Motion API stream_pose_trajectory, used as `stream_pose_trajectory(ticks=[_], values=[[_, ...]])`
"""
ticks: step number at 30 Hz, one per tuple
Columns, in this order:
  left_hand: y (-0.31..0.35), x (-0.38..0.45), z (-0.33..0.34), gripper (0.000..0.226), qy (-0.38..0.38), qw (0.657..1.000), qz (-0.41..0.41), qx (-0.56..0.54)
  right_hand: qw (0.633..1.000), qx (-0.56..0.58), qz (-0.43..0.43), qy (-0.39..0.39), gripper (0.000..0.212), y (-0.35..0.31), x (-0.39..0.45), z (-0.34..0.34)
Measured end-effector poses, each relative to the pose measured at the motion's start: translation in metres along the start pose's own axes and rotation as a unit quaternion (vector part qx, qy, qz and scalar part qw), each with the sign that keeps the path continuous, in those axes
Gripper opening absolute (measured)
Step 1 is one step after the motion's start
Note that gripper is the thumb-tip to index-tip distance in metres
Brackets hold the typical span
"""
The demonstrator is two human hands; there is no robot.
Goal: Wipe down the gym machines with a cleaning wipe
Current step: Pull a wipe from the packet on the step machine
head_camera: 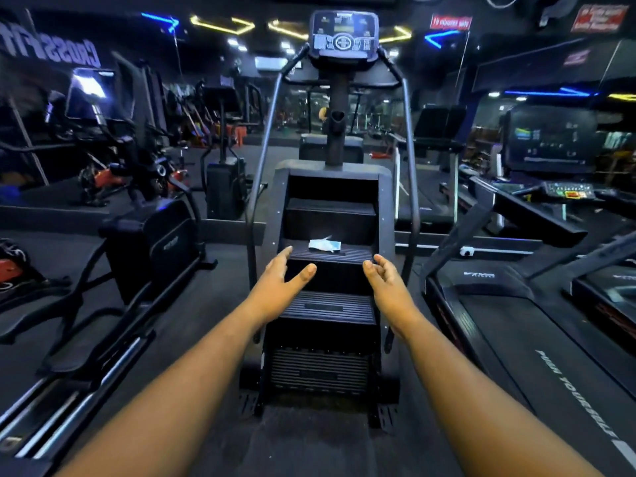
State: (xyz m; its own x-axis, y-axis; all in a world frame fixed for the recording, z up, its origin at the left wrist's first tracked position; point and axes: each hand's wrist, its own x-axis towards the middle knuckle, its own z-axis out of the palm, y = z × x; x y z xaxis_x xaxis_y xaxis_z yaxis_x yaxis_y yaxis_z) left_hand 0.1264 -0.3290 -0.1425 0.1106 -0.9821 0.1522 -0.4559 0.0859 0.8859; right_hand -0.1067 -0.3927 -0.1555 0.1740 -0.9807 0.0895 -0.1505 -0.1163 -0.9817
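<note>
A black stair-climber machine (330, 215) stands straight ahead, with ribbed steps, two long handrails and a console (343, 34) on top. A crumpled white and blue cleaning wipe (324, 245) lies on the third step from the bottom. My left hand (280, 280) reaches forward just below and left of the wipe, fingers extended, holding nothing. My right hand (387, 282) is stretched out at the right edge of the same step, fingers loosely curved and empty. Neither hand touches the wipe.
A treadmill (516, 321) runs along the right, with another console (550, 139) behind it. An elliptical trainer (151, 242) and exercise bikes stand on the left. Dark rubber floor (309, 442) lies under my arms. Mirrors and neon lights fill the back.
</note>
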Motion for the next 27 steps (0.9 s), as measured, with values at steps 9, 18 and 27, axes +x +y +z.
stream_pose_trajectory(ticks=[9,18,27], values=[[-0.092,0.203,0.006,0.098,-0.036,0.997,-0.062,0.04,0.998,-0.028,0.049,0.006,0.057,0.069,0.2,0.019],[-0.193,0.406,0.058,0.107,-0.054,0.98,-0.117,0.151,0.991,-0.087,0.09,-0.04,0.047,0.17,0.427,0.018],[-0.302,0.604,0.095,0.092,-0.112,0.951,-0.126,0.259,0.973,-0.17,0.154,-0.039,0.031,0.25,0.624,0.043]])
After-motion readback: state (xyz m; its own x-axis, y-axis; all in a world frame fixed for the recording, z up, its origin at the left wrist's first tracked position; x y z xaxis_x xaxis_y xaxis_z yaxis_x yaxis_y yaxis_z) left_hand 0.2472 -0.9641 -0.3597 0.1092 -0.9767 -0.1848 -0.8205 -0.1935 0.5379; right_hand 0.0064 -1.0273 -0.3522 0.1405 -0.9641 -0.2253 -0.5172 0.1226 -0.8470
